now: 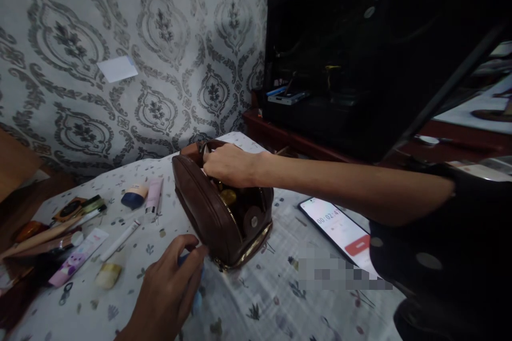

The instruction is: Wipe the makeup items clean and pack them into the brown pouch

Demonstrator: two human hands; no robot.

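Two hands of mine are working around a brown bag (200,210), which is sitting on a leaf-patterned cloth (276,298) with its gold zipper (256,245) gaping open. My right hand (229,164) is reaching across the top of the bag, its fingers bending down at the far side of the opening; their tips are hiding from me, so I cannot tell what they are pinching, if anything. Below that hand, something round and yellowish (229,196) is showing inside. My left hand (168,277) is hovering or resting just beside the bag's near end, fingers curling, thumb close to the forefinger. A blue thing (197,299) is peeking out from under it, mostly covered, and I cannot tell whether I am gripping it. To the left, a pink tube (154,195) is lying beside a blue-and-beige jar (134,196), while a slim white tube (120,240) is lying nearer my left hand. On the right, a phone (336,229) is displaying a timer, partly disappearing behind my dark sleeve (452,245).
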